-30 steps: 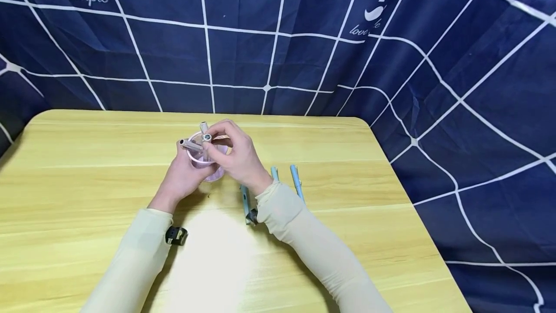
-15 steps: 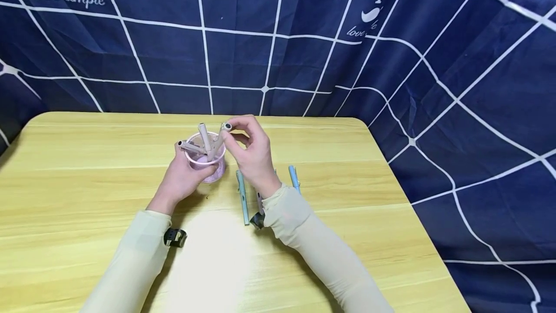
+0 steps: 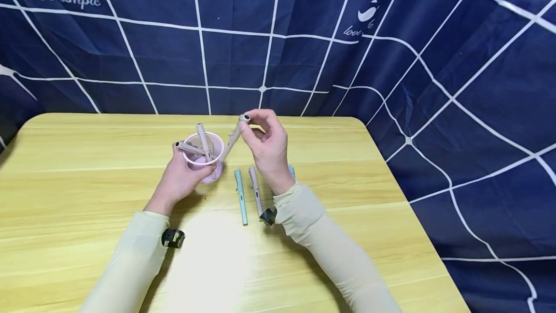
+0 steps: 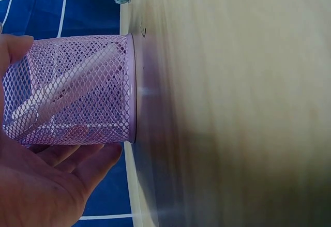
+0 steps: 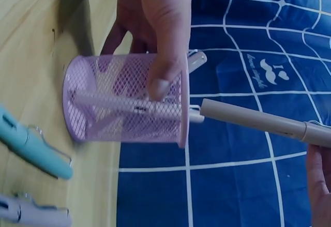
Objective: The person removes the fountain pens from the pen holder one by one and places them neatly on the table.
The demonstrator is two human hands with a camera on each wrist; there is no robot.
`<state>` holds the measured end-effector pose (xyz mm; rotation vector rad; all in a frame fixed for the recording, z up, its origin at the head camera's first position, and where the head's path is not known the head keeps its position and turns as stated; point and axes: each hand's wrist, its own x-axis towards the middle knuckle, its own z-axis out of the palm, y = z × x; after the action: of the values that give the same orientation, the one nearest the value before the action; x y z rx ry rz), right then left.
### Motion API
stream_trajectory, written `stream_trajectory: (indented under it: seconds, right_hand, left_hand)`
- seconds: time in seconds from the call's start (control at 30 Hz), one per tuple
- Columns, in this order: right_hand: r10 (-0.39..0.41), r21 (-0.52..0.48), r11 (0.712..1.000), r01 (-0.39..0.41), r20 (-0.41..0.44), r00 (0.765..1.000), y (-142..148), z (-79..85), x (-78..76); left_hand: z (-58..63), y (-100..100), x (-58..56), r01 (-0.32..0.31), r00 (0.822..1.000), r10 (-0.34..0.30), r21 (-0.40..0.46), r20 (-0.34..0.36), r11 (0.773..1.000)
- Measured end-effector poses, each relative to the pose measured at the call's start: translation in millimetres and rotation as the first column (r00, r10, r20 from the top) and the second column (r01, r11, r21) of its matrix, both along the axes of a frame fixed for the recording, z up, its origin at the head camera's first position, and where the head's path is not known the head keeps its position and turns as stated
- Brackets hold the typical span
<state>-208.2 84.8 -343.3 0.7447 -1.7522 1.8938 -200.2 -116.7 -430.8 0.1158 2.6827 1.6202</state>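
My left hand [image 3: 182,177] grips a lilac mesh pen holder [image 5: 173,66] from its left side, thumb across the front. The holder's base is down on the table. Two greyish-beige pens lean inside it: one pen [image 3: 203,140] stands fairly steep, the other pen [image 3: 188,148] tilts left over the rim. To the right of the rim, my right hand [image 3: 270,146] pinches a third beige pen [image 5: 253,118] at its cap end between thumb and fingers. This pen slants, its lower end just outside the holder's mouth in the right wrist view.
In front of the right hand, a teal pen [image 3: 241,199] and a pale purple pen [image 3: 256,190] lie side by side on the wooden table [image 3: 87,182]. A blue pen [image 3: 291,170] is mostly hidden behind the right wrist. Dark blue checked cloth [image 3: 239,62] hangs beyond the table.
My right hand has lifted the pinched pen out of the holder and carried it to the right. The left hand keeps its grip on the holder. The purple pen has come into fuller view.
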Motion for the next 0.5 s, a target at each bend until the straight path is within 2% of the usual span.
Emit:
stream_trajectory:
  seconds: [0.2,0.33,0.5]
  right_hand:
    - [-0.011,-0.025,1.000,0.012,0.039,0.999,15.7,-0.9,-0.6]
    - [0.002,-0.043,0.999,0.001,0.063,0.998,25.4,-3.7,-2.1]
    - [-0.014,-0.002,1.000,0.014,0.097,0.995,33.2,-6.0,-2.8]
  left_hand:
    - [-0.2,0.3,0.9,0.002,1.000,-0.002,-0.032,-0.004,0.999]
    - [-1.3,0.4,0.3,0.005,1.000,-0.005,-0.016,-0.022,1.000]
    - [-2.4,-0.4,-0.2,0.006,1.000,-0.006,-0.011,-0.029,1.000]
